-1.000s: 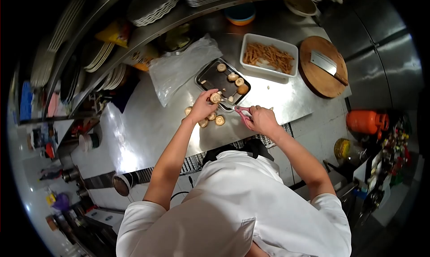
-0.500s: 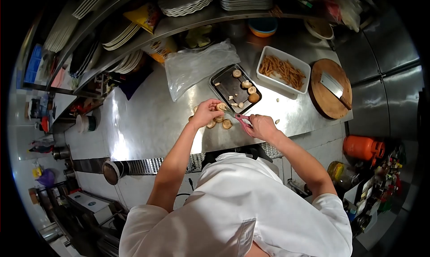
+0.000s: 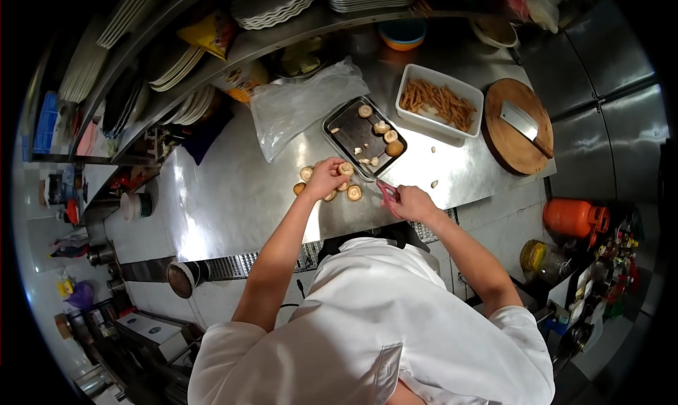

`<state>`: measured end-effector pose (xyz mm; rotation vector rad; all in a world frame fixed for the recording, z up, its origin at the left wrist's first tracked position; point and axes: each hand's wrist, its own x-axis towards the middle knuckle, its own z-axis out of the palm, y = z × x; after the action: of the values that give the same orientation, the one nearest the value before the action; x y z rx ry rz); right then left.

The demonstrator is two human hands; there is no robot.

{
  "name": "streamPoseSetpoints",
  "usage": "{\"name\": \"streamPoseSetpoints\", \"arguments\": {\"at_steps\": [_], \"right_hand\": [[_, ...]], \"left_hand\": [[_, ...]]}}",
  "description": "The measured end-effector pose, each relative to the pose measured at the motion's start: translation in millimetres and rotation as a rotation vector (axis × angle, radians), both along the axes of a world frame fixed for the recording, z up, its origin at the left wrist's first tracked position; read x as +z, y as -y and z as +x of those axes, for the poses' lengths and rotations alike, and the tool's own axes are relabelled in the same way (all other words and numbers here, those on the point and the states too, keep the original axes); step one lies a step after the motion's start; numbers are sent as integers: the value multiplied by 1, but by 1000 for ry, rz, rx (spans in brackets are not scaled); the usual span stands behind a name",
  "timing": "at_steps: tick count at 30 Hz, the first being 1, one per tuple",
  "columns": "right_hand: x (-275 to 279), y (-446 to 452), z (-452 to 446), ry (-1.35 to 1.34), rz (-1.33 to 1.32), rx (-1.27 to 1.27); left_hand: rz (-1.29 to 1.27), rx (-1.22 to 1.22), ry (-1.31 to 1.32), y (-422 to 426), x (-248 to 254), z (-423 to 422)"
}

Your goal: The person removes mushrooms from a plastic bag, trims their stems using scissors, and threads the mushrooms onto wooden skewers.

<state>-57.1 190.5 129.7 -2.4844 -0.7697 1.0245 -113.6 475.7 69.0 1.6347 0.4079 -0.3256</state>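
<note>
A mushroom [image 3: 345,169] is pinched in the fingers of my left hand [image 3: 325,179], its underside turned up. My right hand [image 3: 414,204] is closed round the pink handles of a pair of scissors [image 3: 386,192], whose blades point toward the near edge of a dark tray [image 3: 344,146]. Inside the tray lie several mushrooms [image 3: 393,148] and small cut stems. More mushrooms [image 3: 354,192] rest on the steel table below and beside my left hand, some partly hidden by it.
A clear plastic bag [image 3: 282,115] lies left of the tray. To the right stand a white tub [image 3: 445,134] of brown strips and a round cutting board [image 3: 498,98] bearing a cleaver [image 3: 519,120]. Stem bits lie on the steel table [image 3: 233,172]. A shelf with stacked plates [image 3: 274,6] spans the back.
The scissors have drawn back a little from the mushroom, toward the tray's near edge. My left hand still holds the mushroom. The whole view has shifted slightly.
</note>
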Motion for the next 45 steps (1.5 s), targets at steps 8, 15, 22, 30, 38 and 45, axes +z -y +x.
{"name": "streamPoseSetpoints", "arguments": {"at_steps": [8, 15, 22, 30, 38, 45], "right_hand": [[-14, -6, -6, 160, 68, -8], [-26, -10, -6, -923, 363, -457], [-26, -19, -5, -955, 238, -505], [-15, -32, -16, -383, 121, -201], [-8, -19, -19, -356, 167, -361], [18, 15, -41, -362, 168, -585]], "left_hand": [[-92, 14, -32, 18, 5, 5], [-128, 64, 8, 11, -2, -4], [215, 115, 79, -9, 6, -21], [613, -8, 257, -42, 14, -59], [947, -103, 129, -7, 29, 16], [749, 45, 137, 66, -19, 140]]}}
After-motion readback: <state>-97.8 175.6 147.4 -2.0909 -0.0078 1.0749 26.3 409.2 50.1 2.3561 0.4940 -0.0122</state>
